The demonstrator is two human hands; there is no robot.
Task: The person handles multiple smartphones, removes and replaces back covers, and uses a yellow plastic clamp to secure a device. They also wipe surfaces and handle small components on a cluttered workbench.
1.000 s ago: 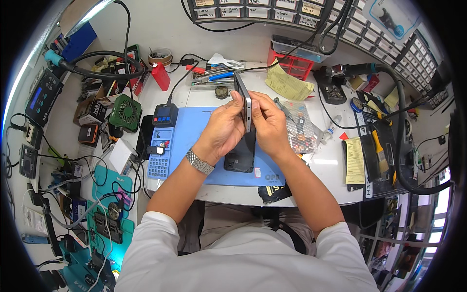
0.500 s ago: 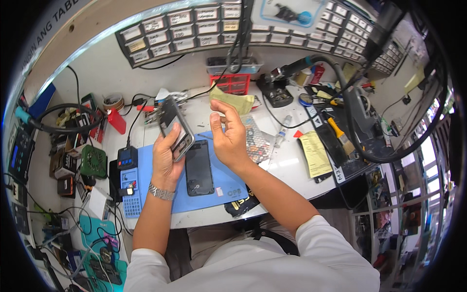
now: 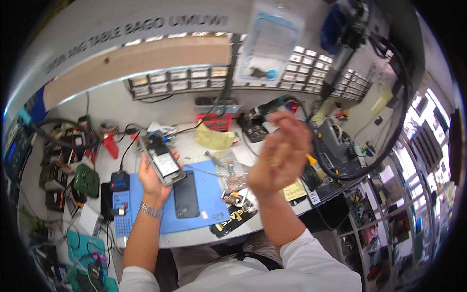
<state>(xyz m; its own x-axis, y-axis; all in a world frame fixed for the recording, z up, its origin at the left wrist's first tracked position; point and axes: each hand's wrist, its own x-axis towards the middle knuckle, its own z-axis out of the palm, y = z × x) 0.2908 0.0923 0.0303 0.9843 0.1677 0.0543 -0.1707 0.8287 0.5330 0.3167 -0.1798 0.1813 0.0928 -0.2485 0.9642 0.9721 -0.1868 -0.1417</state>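
My left hand (image 3: 152, 180) is closed around the edges of a phone body (image 3: 164, 158), whose back cover is off so that dark inner parts and a white-labelled battery show. Lifted over the right side of the bench, my right hand (image 3: 278, 158) is blurred; its fingers are loosely apart and nothing shows in them. A dark phone screen panel (image 3: 186, 197) lies flat on the blue work mat (image 3: 214, 185). Beside its lower end is a small pale piece (image 3: 204, 214).
A blue parts tray (image 3: 122, 226) lines the mat's left side. To the right are a clear bubble bag (image 3: 231, 173) and a black printed pouch (image 3: 233, 220). Behind stand a yellow cloth (image 3: 214, 137) and red drawers (image 3: 221, 121). A thick black hose (image 3: 406, 112) loops at right.
My right hand has moved right and up, away from the phone. The phone in my left hand is tilted so its inside faces up. The view has tipped upward.
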